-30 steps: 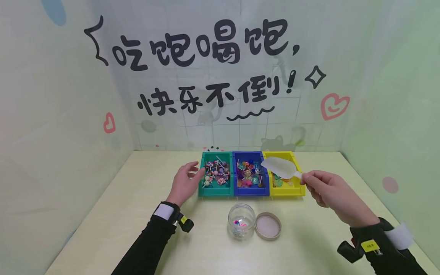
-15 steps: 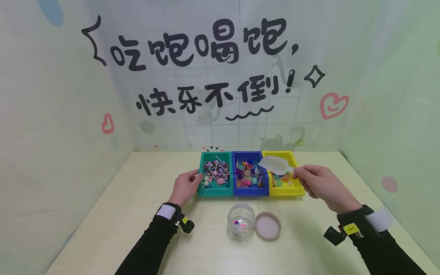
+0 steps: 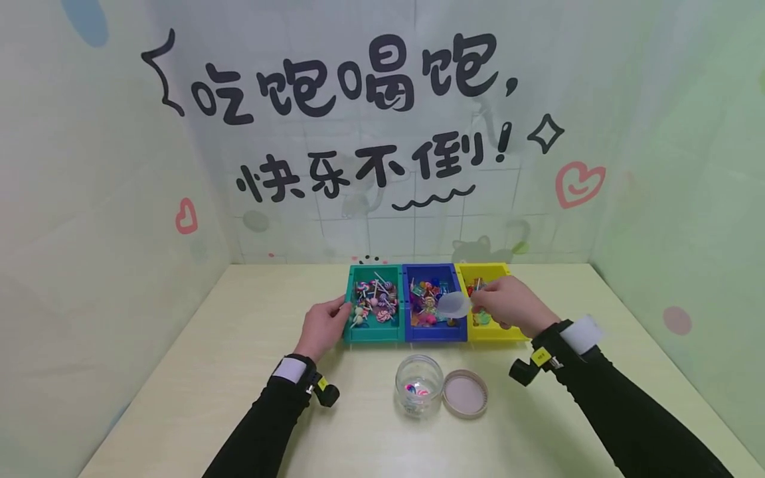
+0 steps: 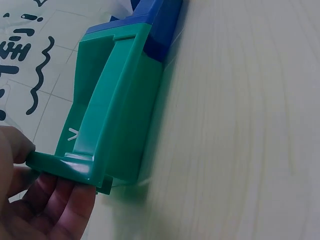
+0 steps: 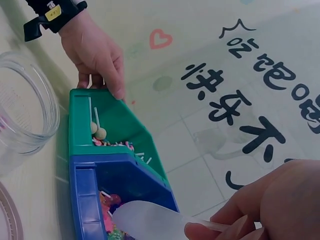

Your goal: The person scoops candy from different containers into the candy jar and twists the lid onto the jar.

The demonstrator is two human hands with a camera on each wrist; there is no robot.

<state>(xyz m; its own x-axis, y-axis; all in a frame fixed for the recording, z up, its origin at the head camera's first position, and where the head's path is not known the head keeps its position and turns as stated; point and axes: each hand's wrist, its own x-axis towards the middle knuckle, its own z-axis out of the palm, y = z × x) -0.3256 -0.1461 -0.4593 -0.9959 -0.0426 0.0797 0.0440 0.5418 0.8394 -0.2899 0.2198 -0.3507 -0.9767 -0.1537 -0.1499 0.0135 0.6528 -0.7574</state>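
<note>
Your left hand (image 3: pixel 323 324) grips the left end of the green bin (image 3: pixel 374 330): the thumb lies on the rim and the fingers (image 4: pixel 60 210) curl under the lip, clamped on the bin's edge. The left wrist view shows that same hold from below, with the green wall standing on the desk (image 3: pixel 239 372) and the blue bin (image 4: pixel 160 25) joined behind it.

Your right hand (image 3: pixel 508 305) pinches the thin handle of a clear scoop (image 3: pixel 454 304), fingers closed together on it. The scoop's bowl hangs over the right part of the blue bin (image 3: pixel 435 330), just above the candy; whether it touches the candy you cannot tell. The hand itself is over the yellow bin (image 3: pixel 496 332). In the right wrist view the scoop (image 5: pixel 145 220) lies across the blue bin's opening, with your fingertips (image 5: pixel 200 231) at its handle.

The three bins stand side by side, touching, green at the left, blue in the middle, yellow at the right. Green holds lollipops (image 3: pixel 376 299), blue holds mixed bright sweets.

Nearer to you, in front of the blue bin, stands an open glass jar (image 3: pixel 419 392) with a few sweets at the bottom. Its lid (image 3: pixel 465 393) lies flat just beside it on the right, touching or nearly so
</note>
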